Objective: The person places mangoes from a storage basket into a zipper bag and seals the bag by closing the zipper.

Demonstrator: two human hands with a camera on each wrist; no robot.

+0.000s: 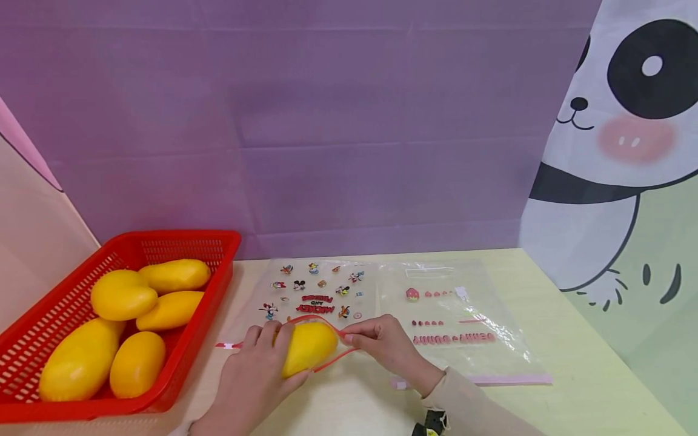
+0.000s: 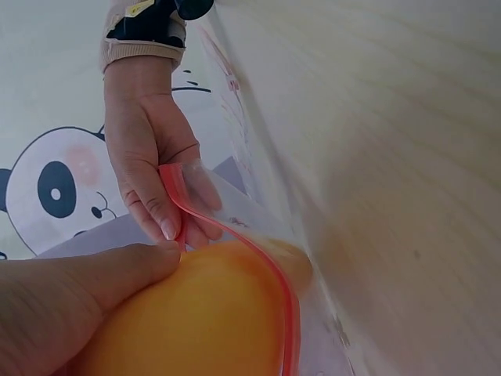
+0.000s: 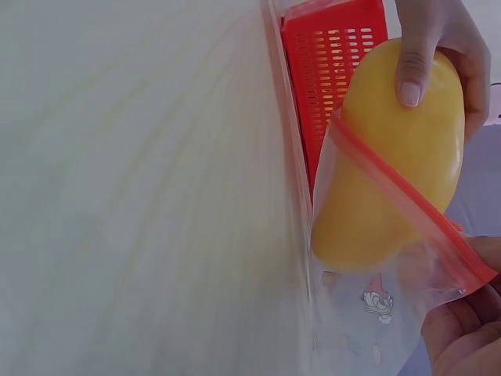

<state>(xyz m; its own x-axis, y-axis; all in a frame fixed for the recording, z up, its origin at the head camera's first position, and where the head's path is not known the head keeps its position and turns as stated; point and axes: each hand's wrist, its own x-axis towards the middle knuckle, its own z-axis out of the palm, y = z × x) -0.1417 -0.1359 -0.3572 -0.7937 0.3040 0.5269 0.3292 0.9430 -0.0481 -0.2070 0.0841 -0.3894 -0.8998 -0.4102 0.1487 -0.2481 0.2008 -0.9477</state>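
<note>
A yellow mango lies partly inside the mouth of a clear zip bag printed with cartoon figures. My left hand grips the mango from the left, thumb on its near side, as the right wrist view shows. At the bag's right corner my right hand pinches the red zip edge and holds the mouth apart. In the left wrist view the red edge runs across the mango. The lower end of the mango shows through the clear plastic in the right wrist view.
To the left stands a red basket with several mangoes in it. A second clear zip bag, with pink prints and a pink zip edge, lies flat on the table at the right. A purple cloth hangs behind.
</note>
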